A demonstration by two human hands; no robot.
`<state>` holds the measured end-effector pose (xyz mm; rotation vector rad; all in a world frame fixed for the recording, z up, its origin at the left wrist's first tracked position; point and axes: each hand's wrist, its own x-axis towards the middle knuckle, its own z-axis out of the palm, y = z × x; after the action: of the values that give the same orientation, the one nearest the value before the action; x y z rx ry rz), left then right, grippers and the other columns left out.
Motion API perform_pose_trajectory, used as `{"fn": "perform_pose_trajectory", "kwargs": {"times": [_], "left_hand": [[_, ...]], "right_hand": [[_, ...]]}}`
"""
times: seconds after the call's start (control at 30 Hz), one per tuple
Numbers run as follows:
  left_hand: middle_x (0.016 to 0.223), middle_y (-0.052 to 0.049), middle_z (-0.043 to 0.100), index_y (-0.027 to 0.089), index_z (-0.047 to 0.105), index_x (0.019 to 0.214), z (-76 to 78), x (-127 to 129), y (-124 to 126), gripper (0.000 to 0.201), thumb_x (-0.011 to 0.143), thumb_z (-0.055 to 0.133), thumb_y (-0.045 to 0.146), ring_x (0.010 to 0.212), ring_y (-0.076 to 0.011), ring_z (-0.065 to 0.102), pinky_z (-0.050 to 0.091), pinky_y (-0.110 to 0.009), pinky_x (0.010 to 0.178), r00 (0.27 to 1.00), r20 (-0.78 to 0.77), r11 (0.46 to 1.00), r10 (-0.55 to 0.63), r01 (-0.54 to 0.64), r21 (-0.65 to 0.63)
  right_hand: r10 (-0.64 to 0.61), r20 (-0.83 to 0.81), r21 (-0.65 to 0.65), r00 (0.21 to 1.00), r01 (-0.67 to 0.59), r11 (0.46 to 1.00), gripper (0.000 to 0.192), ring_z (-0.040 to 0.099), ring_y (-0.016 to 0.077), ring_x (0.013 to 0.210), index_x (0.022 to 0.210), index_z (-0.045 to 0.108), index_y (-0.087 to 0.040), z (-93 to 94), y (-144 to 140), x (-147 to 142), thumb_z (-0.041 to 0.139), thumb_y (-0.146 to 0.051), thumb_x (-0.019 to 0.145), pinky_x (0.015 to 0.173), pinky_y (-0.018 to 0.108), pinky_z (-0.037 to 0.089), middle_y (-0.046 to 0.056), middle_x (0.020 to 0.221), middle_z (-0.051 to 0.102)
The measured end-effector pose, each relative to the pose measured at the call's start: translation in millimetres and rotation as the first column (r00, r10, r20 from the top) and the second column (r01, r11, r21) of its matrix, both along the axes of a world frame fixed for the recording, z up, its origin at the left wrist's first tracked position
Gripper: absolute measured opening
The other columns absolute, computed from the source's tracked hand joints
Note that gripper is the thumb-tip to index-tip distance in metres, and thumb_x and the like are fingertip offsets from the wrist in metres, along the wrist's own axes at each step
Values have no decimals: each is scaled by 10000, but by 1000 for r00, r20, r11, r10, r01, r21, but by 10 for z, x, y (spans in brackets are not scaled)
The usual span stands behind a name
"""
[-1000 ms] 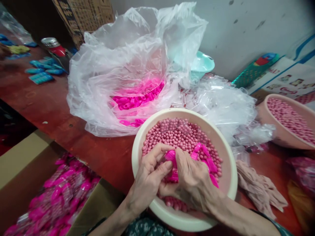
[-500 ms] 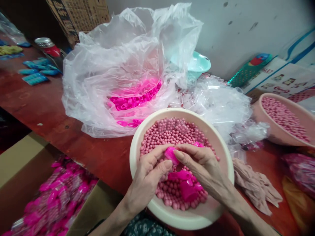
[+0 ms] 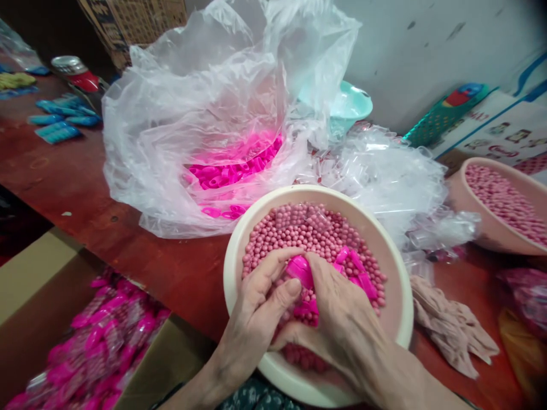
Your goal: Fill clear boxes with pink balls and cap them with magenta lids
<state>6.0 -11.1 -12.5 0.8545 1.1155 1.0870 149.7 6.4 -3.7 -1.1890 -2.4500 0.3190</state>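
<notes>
Over the cream basin of round pink beads, both my hands meet on a small clear plastic container with a bright pink cap. My left hand grips it from the left, thumb and fingers closed around its side. My right hand presses against its right side, fingers together along the cap and thumb stretched beneath. Most of the container's body is hidden by the hands. Loose bright pink plastic parts lie on the beads, partly behind my right hand.
A translucent bag of pink caps stands behind the basin. Clear empty containers are heaped to its right, near another bead bowl. A cloth lies at right. Lower left, a cardboard box holds filled pink-capped containers.
My right hand has gone from pinching the pink cap with its fingertips to lying flatter along the container's side, its thumb lower. My left hand keeps its grip. The view has shifted slightly.
</notes>
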Motion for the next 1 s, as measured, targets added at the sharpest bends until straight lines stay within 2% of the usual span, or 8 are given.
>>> {"fn": "perform_pose_trajectory", "kwargs": {"times": [0.13, 0.27, 0.43, 0.57, 0.7, 0.8, 0.9, 1.0], "left_hand": [[897, 11, 607, 269, 534, 1144, 21, -28, -3, 294, 851, 560, 278, 767, -104, 528, 424, -211, 775, 998, 1, 998, -69, 69, 7], [744, 42, 560, 243, 545, 1022, 2, -40, -17, 170, 854, 559, 271, 530, -36, 401, 349, -150, 533, 986, 125, 993, -113, 117, -28], [583, 65, 451, 220, 545, 951, -28, -24, 5, 130, 836, 575, 274, 457, -36, 359, 294, -139, 445, 957, 269, 988, -109, 135, -79], [571, 70, 467, 217, 549, 905, -15, -36, 26, 126, 809, 604, 278, 425, -31, 345, 280, -127, 410, 964, 262, 988, -49, 85, -131], [645, 47, 525, 217, 551, 952, 20, -20, 49, 155, 822, 590, 292, 484, -43, 406, 344, -130, 467, 984, 179, 994, -23, 43, -105], [753, 15, 568, 213, 555, 1022, 35, 51, 67, 204, 829, 582, 274, 579, -58, 476, 397, -141, 550, 992, 125, 999, 8, -2, -47], [719, 29, 567, 251, 513, 1140, 31, 50, 19, 322, 827, 586, 278, 563, -66, 485, 393, -146, 510, 993, 103, 997, 58, -53, -50], [779, 21, 617, 264, 485, 1189, 8, -205, -138, 384, 822, 597, 285, 626, -91, 552, 457, -181, 577, 974, 48, 975, 221, -219, -40]], "right_hand": [[14, 116, 146, 993, -31, 989, 297, 578, 215, 682, 975, 478, -137, -58, -29, -42, 440, -408, 857, 567, 313, 478, 98, 811, 573], [48, 155, 238, 987, -85, 968, 252, 506, 171, 523, 884, 501, -149, 7, 9, -85, 318, -322, 893, 457, 267, 399, 47, 638, 530], [18, 47, 4, 999, -18, 1000, 301, 488, 159, 492, 820, 544, -189, -21, 24, 45, 253, -204, 896, 429, 263, 362, 53, 593, 545], [54, -132, -269, 990, -88, 959, 262, 577, 183, 622, 913, 587, -237, -251, 13, 281, 333, -302, 918, 535, 274, 455, 69, 706, 629], [65, -150, -285, 987, -106, 953, 259, 624, 223, 737, 1007, 596, -251, -379, 43, 208, 397, -375, 897, 585, 298, 496, 97, 802, 666], [78, -84, -204, 993, -94, 974, 388, 625, 265, 862, 1147, 539, -230, -263, 60, 51, 500, -458, 836, 704, 351, 514, 116, 955, 661], [44, -40, -148, 998, -49, 988, 729, 583, 310, 995, 1338, 350, -170, -69, 92, 72, 583, -542, 756, 799, 433, 495, 152, 1128, 599], [-169, -64, -148, 983, 158, 976, 713, 586, 282, 982, 1369, 297, -140, 42, 194, 349, 566, -481, 803, 775, 405, 501, 161, 1124, 592]]}}
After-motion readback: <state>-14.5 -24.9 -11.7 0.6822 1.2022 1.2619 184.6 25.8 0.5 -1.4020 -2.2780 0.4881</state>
